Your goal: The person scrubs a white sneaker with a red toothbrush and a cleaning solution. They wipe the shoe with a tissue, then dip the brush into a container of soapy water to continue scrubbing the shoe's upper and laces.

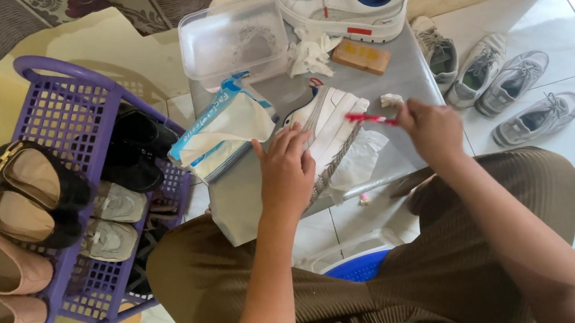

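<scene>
Brown ribbed trousers fill the bottom of the view, with both forearms reaching out over them. The left hand lies flat, fingers together, pressed on the near end of a white sneaker lying on a grey table. The right hand is pinched shut on a red toothbrush, its head touching the sneaker. A white cloth lies under the shoe. Just left sits a blue and white tissue pack. Farther back stand a clear plastic tub, a crumpled tissue, a brown soap bar and a 2nd white sneaker. A purple basket of shoes stands at left; 4 grey sneakers lie on the tiles at right.
</scene>
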